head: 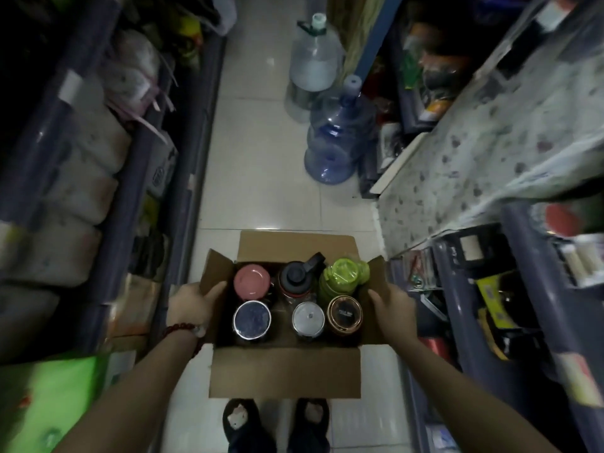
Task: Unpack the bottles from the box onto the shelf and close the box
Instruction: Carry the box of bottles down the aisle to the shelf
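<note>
Box (284, 364) sits lower centre on the floor, flaps open, six bottles (251, 320) upright inside, none unpacked yet. Left hand (192, 304) grips the left flap, right hand (392, 308) grips the right flap. Step looks like box positioning; next, free a hand and lift one bottle to a shelf (490, 152) at right. Water jugs (340, 135) stand upper centre, apart; shelves crowd both sides.

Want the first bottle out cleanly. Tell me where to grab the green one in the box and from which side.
Judging from this view, take the green bottle by its lid, from straight above. It stands upright in the far right corner of the box, its body walled in by the cardboard and the black bottle beside it, so only the top is free for the fingers. The right hand is nearest.
</note>
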### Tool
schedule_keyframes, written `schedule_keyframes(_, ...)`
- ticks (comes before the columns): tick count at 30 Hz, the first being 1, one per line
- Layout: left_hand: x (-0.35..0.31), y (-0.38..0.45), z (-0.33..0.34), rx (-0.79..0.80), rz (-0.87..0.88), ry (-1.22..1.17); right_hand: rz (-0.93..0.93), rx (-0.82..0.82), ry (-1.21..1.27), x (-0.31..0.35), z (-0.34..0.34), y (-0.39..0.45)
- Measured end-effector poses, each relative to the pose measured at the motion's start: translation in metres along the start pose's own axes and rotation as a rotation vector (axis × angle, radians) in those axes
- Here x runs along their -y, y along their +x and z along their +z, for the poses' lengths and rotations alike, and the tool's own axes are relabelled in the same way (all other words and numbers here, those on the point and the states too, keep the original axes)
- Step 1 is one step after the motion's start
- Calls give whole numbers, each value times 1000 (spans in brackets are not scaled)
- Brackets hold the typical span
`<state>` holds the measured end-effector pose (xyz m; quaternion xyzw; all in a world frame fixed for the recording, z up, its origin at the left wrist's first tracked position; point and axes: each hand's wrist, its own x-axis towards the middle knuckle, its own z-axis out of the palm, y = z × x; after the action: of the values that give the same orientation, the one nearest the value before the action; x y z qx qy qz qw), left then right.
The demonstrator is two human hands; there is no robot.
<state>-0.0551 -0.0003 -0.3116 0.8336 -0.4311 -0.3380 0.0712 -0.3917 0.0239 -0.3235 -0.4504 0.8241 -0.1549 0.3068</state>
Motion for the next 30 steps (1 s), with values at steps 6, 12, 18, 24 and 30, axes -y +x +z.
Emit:
schedule_keyframes(6,36,89,77,-43,18,0,-20,-36,-32,-29,97,71)
schedule_keyframes(12,70,166,148,-58,-16,-46,-75,-74,-52,-61,190,134)
schedule_keyframes(18,101,234,211,-96,21,-49,-143,-107,-50,-95,268,181)
schedule_keyframes(24,114,271,243,-97,0,-58,-137,-140,-25,-114,310,207)
schedule_keyframes(30,125,292,247,-108,30,-104,-158,-122,-10,-117,308,220)
